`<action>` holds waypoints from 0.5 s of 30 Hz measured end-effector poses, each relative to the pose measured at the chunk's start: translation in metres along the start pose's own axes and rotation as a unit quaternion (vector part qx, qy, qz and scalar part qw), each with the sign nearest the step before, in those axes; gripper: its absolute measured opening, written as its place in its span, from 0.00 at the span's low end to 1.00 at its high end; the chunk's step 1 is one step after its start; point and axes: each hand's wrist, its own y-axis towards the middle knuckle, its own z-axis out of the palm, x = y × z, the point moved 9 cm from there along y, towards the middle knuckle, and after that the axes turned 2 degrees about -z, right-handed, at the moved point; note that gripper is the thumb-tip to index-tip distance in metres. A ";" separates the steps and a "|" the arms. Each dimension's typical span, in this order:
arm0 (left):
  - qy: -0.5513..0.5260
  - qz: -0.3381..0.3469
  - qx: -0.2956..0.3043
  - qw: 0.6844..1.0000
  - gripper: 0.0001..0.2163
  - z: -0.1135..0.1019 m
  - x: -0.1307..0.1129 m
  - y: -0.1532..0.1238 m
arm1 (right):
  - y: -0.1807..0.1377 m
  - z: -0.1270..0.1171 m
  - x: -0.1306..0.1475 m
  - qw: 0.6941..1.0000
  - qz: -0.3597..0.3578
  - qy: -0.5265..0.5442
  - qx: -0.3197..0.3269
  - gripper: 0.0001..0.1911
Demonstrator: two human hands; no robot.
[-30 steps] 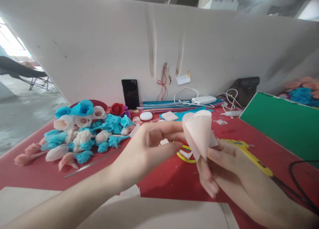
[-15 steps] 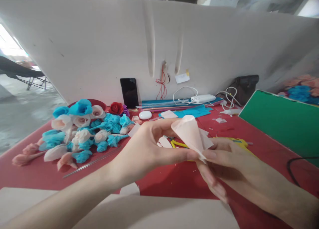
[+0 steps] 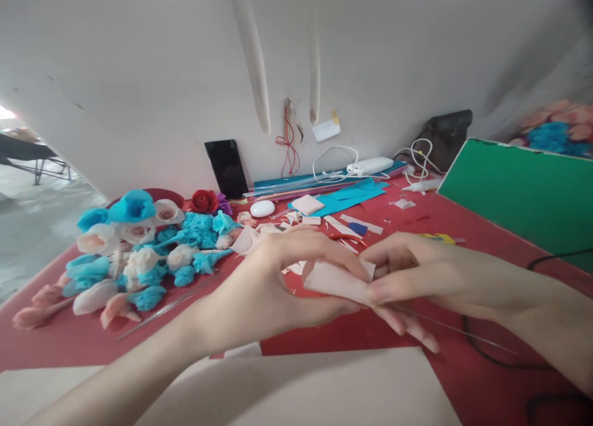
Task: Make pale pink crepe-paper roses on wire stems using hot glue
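Between my two hands is a pale pink paper flower (image 3: 331, 279), curled into a cone with its wide end facing left. My left hand (image 3: 278, 275) wraps around it, thumb below and fingers above. At the narrow end, my right hand (image 3: 426, 278) pinches the paper between thumb and fingers, with its lower fingers stretched out underneath. A thin wire (image 3: 482, 338) runs out to the right from beneath that hand. On the left, several blue, white and pink paper flowers (image 3: 139, 231) lie in a heap.
Paper scraps (image 3: 354, 222) and blue paper (image 3: 354, 194) lie behind my hands. A phone (image 3: 227, 168) leans on the wall, near a white case (image 3: 262, 208). A green board (image 3: 519, 197) stands at right. Pale sheets (image 3: 287, 389) cover the front edge of the red table.
The paper cone has tipped from upright to nearly level, pointing left. My left fingers have come over its top. The wire now shows at right, and the view has shifted.
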 end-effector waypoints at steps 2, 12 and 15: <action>-0.002 0.029 -0.002 1.000 0.08 0.001 -0.007 0.001 | -0.001 0.000 0.000 1.000 0.002 0.007 -0.004 0.08; 0.110 0.101 -0.033 0.988 0.09 -0.001 -0.020 -0.001 | -0.002 0.005 0.002 0.999 0.004 0.031 -0.013 0.08; 0.165 0.098 -0.031 0.981 0.07 -0.002 -0.021 -0.004 | -0.001 0.006 0.002 0.999 -0.003 0.043 -0.011 0.06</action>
